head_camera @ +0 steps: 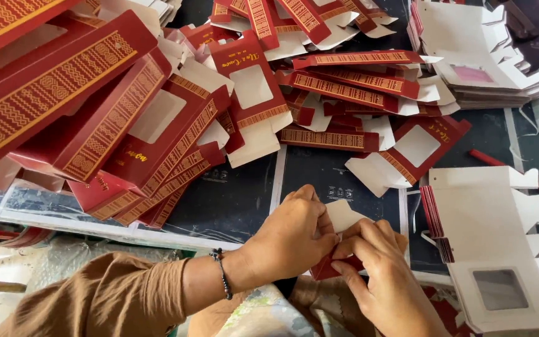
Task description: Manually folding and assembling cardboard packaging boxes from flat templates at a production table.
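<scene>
Left hand (291,234), right hand (378,265) both pinching red carton blank (327,267)

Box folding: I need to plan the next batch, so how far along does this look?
Done: a heap of red window boxes lies glued but flat across the table's top left. In hand: the left hand and right hand pinch one red box blank between them. Left: a stack of flat blanks, white side up, at the right, and another stack at the far right.
</scene>
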